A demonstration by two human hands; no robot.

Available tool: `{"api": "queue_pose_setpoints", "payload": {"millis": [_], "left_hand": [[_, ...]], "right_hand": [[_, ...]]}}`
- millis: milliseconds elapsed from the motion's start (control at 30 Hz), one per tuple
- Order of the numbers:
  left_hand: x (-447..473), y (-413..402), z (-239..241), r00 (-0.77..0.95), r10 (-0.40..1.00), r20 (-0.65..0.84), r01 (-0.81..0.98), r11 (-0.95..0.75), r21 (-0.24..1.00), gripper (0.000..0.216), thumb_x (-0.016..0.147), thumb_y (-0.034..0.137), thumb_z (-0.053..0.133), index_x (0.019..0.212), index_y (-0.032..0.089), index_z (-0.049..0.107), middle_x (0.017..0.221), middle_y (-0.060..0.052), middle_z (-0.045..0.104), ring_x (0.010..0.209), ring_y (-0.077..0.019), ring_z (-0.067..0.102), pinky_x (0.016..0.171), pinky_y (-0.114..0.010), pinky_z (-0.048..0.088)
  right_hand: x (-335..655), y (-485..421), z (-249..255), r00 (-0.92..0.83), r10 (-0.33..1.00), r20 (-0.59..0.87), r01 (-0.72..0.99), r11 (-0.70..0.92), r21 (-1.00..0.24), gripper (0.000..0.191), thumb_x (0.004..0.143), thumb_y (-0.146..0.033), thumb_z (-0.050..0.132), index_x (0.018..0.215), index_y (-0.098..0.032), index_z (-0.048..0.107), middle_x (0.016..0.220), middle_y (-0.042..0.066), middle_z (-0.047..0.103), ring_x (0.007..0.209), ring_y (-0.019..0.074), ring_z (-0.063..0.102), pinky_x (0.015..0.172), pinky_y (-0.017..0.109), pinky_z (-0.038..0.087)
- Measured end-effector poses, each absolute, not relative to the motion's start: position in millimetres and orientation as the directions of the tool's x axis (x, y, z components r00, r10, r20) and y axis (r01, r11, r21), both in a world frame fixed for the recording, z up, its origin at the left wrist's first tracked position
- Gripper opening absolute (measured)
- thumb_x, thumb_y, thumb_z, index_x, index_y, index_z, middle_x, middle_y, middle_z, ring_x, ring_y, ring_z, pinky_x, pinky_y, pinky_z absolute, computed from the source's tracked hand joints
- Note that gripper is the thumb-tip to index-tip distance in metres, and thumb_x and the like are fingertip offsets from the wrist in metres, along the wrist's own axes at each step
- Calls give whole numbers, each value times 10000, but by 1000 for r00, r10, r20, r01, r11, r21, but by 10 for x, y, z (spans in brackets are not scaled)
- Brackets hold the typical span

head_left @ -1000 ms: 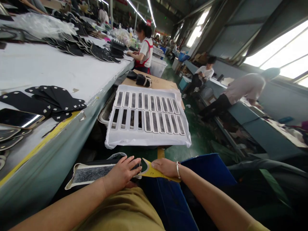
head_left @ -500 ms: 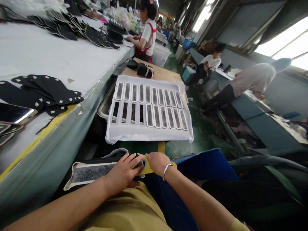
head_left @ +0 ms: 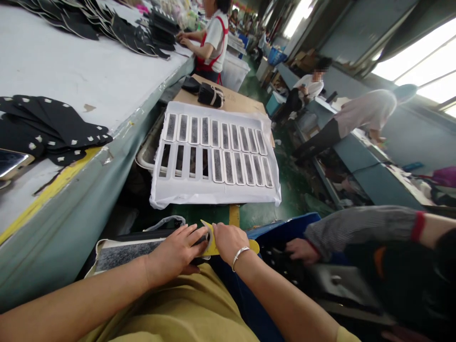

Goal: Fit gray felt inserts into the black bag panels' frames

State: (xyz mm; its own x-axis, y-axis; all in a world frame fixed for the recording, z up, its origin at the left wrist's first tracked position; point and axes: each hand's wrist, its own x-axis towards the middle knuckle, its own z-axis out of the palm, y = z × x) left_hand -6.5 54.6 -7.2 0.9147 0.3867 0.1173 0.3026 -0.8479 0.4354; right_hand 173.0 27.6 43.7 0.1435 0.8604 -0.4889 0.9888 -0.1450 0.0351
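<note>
A long grey felt-like panel with a cream border [head_left: 124, 253] lies across my lap area, its right end under my left hand [head_left: 173, 256]. The fingers of that hand are closed over the end of the panel, partly hiding it. Beside it, my right hand [head_left: 231, 243] grips a flat yellow tool [head_left: 253, 246]; its pointed tip shows left of the fingers and its rounded end at the right. The tool meets the panel's right end, where a pale edge strip shows. The exact contact is hidden by my fingers.
Ahead stands a white-covered tray [head_left: 213, 190] with rows of grey panels and several open slots. At left is a long table [head_left: 117, 85] with black cut pieces [head_left: 53, 123]. A co-worker's sleeve [head_left: 363, 232] and hand are close at right, by a blue bin [head_left: 292, 225].
The view has shifted slightly, so the tray sits higher and further left. A co-worker's arm has come in at the right. My hands keep nearly the same hold.
</note>
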Motion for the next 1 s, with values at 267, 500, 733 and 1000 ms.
{"api": "queue_pose_setpoints", "payload": {"millis": [267,500,733,1000], "left_hand": [[-92,869,160,816,552,-170,405,-338,849,938,581,359,765,1375,176,301,1371,-155,428,1231,-302,444,1044,-405,334],[241,1259,133,695,437,-571,228,619,751,425,815,475,527,1086,156,450,1007,-124,649,868,-199,650,825,-330,480],[499,1199,-9,553,530,-643,216,654,725,286,847,465,499,926,203,416,818,9,559,538,-99,593,613,-268,473],[526,1171,-53,720,378,-582,355,519,777,336,645,446,668,601,123,587,534,-14,584,492,-130,494,525,-262,361]], "right_hand": [[1642,250,412,226,893,-388,974,-217,68,438,949,-363,228,887,-181,622,765,109,698,733,276,679,616,368,490],[1649,243,360,236,903,-359,972,-219,87,422,943,-376,257,863,-183,624,742,107,698,707,278,679,592,362,489],[1671,184,281,224,926,-304,974,-220,47,417,958,-364,235,848,-194,600,733,76,696,699,245,678,595,332,480],[1644,161,349,203,918,-341,979,-199,49,393,967,-348,218,921,-198,578,814,84,686,756,230,671,632,327,475]]}}
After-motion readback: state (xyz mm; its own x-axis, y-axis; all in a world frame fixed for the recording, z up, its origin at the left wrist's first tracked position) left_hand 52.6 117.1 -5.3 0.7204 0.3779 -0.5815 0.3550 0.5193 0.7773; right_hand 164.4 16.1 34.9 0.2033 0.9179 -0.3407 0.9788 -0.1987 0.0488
